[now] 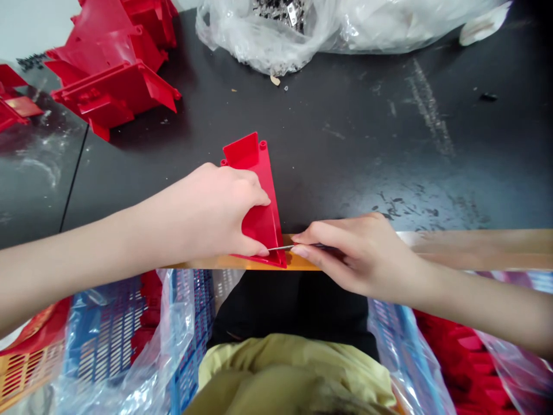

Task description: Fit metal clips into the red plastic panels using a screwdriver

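Observation:
A red plastic wedge-shaped part (258, 190) lies at the near edge of the dark table (367, 155). My left hand (216, 210) is closed over its left side and presses it down. My right hand (349, 251) pinches a thin metal pin (280, 248) between thumb and fingers. The pin's tip points left and meets the part's near corner, right by my left thumb.
A pile of the same red parts (112, 69) sits at the far left. A clear plastic bag (328, 26) holding small metal pieces lies at the far edge. Below the table's edge stand blue crates (103, 340) lined with plastic, with red parts (458, 357) at the right.

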